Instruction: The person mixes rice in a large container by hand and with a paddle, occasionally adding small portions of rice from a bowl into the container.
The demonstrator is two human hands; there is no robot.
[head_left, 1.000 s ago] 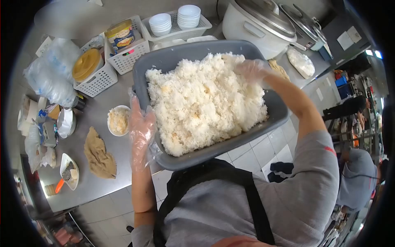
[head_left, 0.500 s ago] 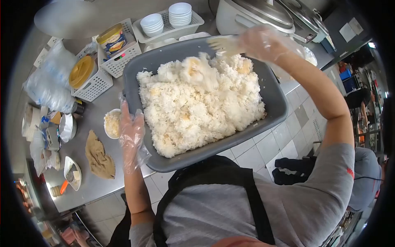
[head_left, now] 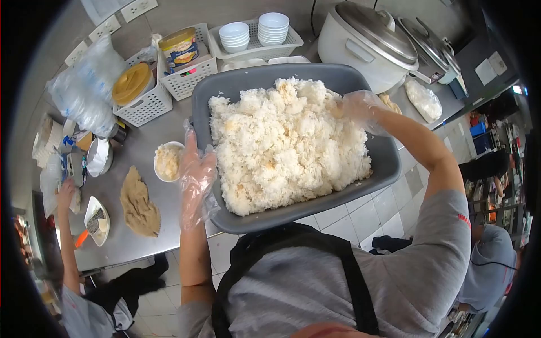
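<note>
**Grey tub of rice, both hands gloved**

Grey plastic tub (head_left: 222, 93) sits at the near edge of the steel counter (head_left: 169, 128). Its near corner hangs out over the floor tiles, against the person's apron. White cooked rice (head_left: 282, 141) is heaped above the rim.

Hands: both wear thin clear gloves.
- Left hand (head_left: 197, 174): flat and unclenched, fingers straight, palm against the outside of the tub's left wall. It grasps nothing.
- Right hand (head_left: 358, 107): sunk into the rice at the far right side, fingers curled. I cannot tell whether it grips anything under the grains.

Handling (judgement):
- The rice looks soft, moist and sticky, clumping rather than pouring.
- The full tub is likely heavy, and the overhang makes it prone to tipping.
- The walls look stiff and smooth, so they may be slippery under film gloves.
- The best hold is under the rolled rim at the 2 short ends.

Around it:
- 2 cookers (head_left: 369, 42) stand behind the tub.
- 2 stacks of bowls (head_left: 253, 31) sit in a white basket.
- A can (head_left: 179, 48) sits in the next basket (head_left: 186, 76).
- A small bowl (head_left: 168, 162) of rice is just beside the left hand.
- A brown cloth (head_left: 138, 204) lies near it.
- A co-worker's hand (head_left: 65, 194) rests at the counter's left end.

Writing: the can carries a printed label and the right sleeve a red mark (head_left: 463, 218), both too small to read.
</note>
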